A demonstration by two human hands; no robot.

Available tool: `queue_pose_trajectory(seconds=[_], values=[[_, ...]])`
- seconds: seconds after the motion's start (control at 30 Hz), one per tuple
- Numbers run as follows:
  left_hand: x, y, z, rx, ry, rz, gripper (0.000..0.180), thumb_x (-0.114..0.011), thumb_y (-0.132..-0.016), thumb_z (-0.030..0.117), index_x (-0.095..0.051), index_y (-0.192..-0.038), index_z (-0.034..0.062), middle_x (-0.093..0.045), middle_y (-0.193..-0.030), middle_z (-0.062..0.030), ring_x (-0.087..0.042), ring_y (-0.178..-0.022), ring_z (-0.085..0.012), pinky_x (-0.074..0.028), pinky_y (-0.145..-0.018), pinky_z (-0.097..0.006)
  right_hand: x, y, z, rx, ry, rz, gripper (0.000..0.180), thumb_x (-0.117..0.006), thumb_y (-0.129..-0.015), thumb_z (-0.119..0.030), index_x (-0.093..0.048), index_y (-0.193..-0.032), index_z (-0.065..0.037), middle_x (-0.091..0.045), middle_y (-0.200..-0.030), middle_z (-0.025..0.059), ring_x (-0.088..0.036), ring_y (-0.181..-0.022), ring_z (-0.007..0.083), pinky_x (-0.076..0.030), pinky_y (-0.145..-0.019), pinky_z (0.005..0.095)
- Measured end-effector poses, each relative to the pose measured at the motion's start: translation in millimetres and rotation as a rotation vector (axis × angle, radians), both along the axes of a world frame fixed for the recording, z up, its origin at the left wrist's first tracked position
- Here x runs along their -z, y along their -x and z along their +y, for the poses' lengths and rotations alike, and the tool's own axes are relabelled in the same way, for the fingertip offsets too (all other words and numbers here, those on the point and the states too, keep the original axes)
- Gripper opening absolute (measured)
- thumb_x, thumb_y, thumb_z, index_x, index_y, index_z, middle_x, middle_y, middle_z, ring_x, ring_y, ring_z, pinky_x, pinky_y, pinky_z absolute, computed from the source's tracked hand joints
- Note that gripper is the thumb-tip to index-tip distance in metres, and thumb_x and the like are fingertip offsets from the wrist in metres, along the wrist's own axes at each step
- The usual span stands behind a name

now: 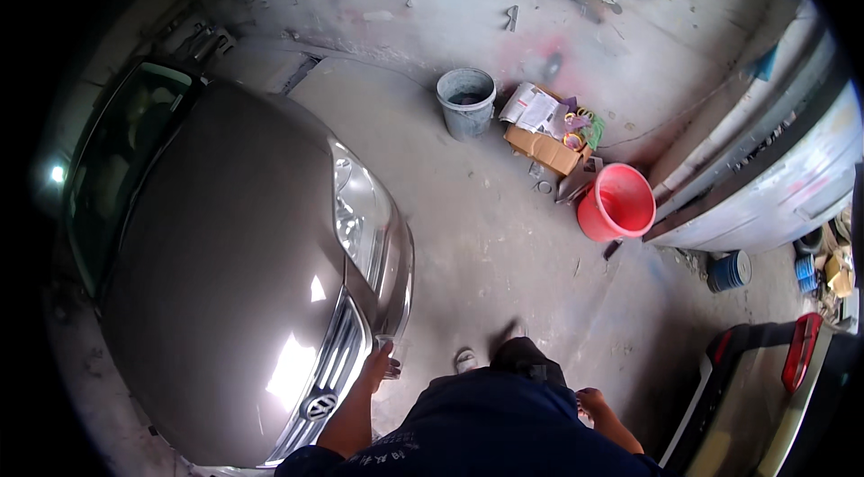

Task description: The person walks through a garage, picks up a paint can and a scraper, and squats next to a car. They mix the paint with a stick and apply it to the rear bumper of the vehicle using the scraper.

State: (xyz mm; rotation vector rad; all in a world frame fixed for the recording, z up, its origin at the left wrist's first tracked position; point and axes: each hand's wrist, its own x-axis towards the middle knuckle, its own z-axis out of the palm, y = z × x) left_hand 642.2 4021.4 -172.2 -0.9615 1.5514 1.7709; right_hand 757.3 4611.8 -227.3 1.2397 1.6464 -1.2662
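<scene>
Close to the front edge of a grey-brown car (225, 234), my left hand (379, 369) is closed around a small, clear cup-like thing (389, 345). The car's chrome grille (337, 355) and its headlight (357, 207) lie just beside that hand. My right hand (590, 401) hangs low at my right side with its fingers curled. What it holds, if anything, is hidden.
By the stained far wall stand a grey bucket (468, 123), a cardboard box (543, 149) with paper and tape rolls, and a red bucket (587, 211). A vehicle panel with a red tail light (799, 353) stands at the right, near a blue drum (731, 271).
</scene>
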Motion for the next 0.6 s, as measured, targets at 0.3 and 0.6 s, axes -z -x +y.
queue_pose_trajectory(seconds=[0.3, 0.6], values=[[-17.5, 197.9, 47.1, -0.076, 0.094, 0.001, 0.056, -0.054, -0.091, 0.052, -0.047, -0.118, 0.0035, -0.061, -0.086, -0.0148, -0.063, -0.064, -0.0225, -0.054, -0.058, -0.035, 50.0, 297.4, 27.8, -0.343, 0.122, -0.013, 0.026, -0.044, -0.09, -0.006, -0.06, -0.11, -0.003, -0.066, -0.085, 0.0132, -0.063, -0.062, 0.0238, -0.051, -0.049, 0.0352], [-72.3, 365.3, 64.6, -0.23, 0.122, 0.063, 0.048, -0.052, -0.093, 0.045, -0.047, -0.114, 0.0025, -0.061, -0.089, -0.0149, -0.063, -0.066, -0.0199, -0.053, -0.059, -0.033, -33.5, 695.2, -43.0, -0.737, -0.119, 0.404, 0.024, -0.059, -0.083, -0.022, -0.068, -0.098, -0.005, -0.065, -0.069, 0.0074, -0.061, -0.057, 0.0163, -0.048, -0.051, 0.0318]])
